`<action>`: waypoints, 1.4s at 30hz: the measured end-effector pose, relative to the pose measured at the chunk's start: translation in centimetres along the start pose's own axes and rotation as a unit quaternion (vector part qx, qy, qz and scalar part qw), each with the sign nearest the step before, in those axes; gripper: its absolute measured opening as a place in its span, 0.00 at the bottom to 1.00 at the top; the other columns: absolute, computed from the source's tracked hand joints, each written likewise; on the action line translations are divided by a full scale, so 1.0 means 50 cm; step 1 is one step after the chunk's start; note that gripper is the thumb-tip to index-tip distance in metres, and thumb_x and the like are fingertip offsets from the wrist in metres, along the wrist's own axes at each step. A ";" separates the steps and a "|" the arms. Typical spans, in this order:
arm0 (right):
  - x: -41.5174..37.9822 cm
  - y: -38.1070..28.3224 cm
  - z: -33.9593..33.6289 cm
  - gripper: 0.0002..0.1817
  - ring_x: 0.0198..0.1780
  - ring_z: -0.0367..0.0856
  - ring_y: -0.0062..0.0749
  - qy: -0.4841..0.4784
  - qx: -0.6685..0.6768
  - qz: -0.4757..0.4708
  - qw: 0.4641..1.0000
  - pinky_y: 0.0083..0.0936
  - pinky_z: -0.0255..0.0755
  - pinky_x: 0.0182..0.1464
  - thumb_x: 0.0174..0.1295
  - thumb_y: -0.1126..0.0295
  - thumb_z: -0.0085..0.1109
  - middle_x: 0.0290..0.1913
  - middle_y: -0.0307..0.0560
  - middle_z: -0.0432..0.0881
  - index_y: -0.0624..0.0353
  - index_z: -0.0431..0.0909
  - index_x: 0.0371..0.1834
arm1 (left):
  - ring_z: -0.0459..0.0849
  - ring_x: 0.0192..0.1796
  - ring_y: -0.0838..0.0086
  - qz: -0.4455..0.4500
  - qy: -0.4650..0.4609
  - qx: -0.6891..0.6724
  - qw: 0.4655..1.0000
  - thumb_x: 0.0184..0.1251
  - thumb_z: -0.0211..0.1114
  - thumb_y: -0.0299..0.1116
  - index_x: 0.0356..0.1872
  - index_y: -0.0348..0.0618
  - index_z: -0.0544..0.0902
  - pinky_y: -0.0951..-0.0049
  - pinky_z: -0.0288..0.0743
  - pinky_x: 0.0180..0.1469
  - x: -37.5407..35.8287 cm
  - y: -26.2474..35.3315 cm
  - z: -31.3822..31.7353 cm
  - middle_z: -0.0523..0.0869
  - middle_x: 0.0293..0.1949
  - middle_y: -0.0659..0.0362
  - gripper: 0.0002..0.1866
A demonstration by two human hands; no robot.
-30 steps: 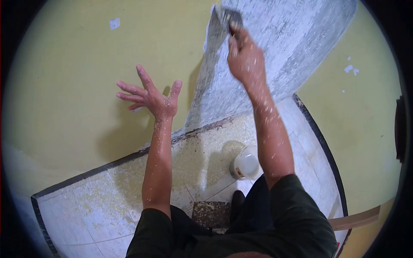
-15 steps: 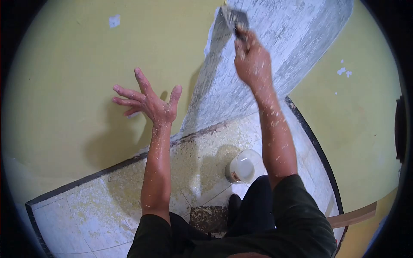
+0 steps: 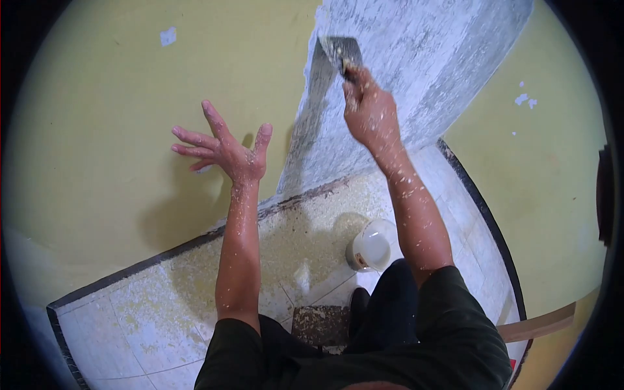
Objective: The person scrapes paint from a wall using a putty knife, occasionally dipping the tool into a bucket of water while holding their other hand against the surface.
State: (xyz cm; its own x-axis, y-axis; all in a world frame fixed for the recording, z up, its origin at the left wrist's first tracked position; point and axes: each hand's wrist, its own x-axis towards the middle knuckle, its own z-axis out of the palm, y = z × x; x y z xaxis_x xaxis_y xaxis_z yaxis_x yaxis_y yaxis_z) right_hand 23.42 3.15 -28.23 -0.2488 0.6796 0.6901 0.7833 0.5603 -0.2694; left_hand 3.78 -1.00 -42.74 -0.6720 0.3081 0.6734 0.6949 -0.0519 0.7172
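- Hand, right (image 3: 372, 116): one o'clock; flake-speckled, fingers closed round scraper (image 3: 350, 48).
- Scraper: twelve o'clock; broad, flat blade over wall patch (image 3: 432, 58), streaky grey-white, ragged left edge.
- Hand, left (image 3: 233, 155): ten o'clock; fingers splayed wide before yellow-green wall (image 3: 97, 143); contact cannot be told.
- Bucket (image 3: 372, 248): half past four; round, pale, on flake-strewn tiles (image 3: 91, 344).

Dark baseboard (image 3: 159, 259), pale floor tiles (image 3: 88, 335) — flake-strewn
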 end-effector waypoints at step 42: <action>-0.637 0.284 0.532 0.25 0.67 0.76 0.46 -0.690 0.118 0.084 0.709 0.38 0.73 0.66 0.65 0.59 0.52 0.64 0.55 0.78 0.57 0.77 0.63 | 0.41 0.81 0.46 0.455 0.015 0.456 0.765 0.40 0.66 0.80 0.78 0.70 0.57 0.16 0.40 0.64 0.295 0.381 0.005 0.43 0.81 0.49 0.60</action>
State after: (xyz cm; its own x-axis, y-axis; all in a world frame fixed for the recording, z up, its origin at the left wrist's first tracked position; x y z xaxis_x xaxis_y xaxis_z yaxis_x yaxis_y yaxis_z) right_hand 27.30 2.05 -71.88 -0.6110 0.4712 -0.6361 0.7916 0.3697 -0.4865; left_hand 7.18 2.78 -19.20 0.2004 0.5163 0.8326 0.7593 0.4552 -0.4650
